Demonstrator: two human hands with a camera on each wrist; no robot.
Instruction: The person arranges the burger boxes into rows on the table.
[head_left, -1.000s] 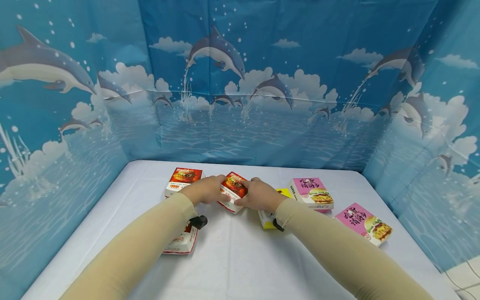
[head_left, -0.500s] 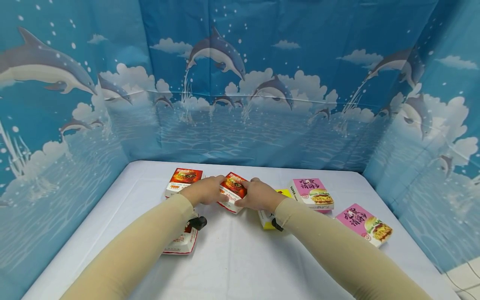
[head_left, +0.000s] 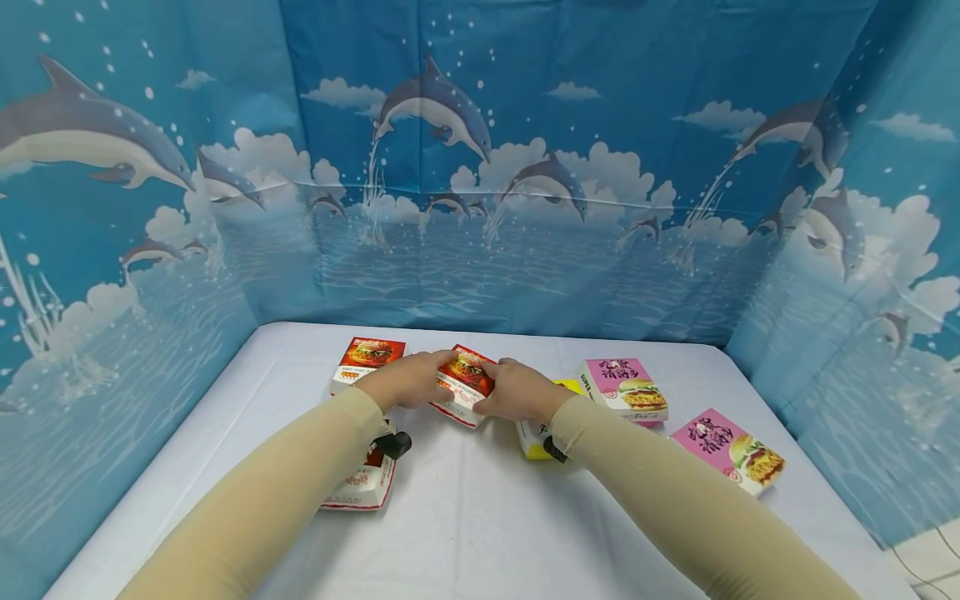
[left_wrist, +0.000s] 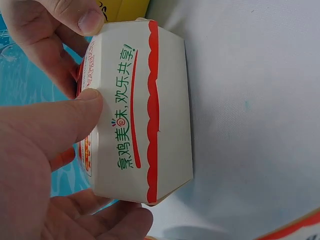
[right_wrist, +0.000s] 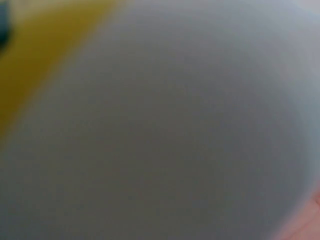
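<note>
In the head view, both hands hold one red and white burger box (head_left: pixel 467 379) near the back middle of the table. My left hand (head_left: pixel 412 379) grips its left side and my right hand (head_left: pixel 516 390) its right side. The left wrist view shows the box's white side (left_wrist: pixel 125 115) with a scalloped red band and green writing. The left thumb (left_wrist: pixel 85 112) lies on the box's top edge, with fingers bent round the end. At the opposite end, the right thumb (left_wrist: pixel 91 22) presses a corner. The right wrist view is mostly a blurred pale surface.
Another red burger box (head_left: pixel 367 360) lies behind the left wrist, and one more (head_left: pixel 363 483) is partly under the left forearm. A yellow and white box (head_left: pixel 534 440) sits beneath the right wrist. Two pink burger boxes (head_left: pixel 626 387) lie on the right of the white table (head_left: pixel 480 533).
The held burger box has shifted very slightly left at its near edge, and the left hand with it. The right hand and the other boxes look the same.
</note>
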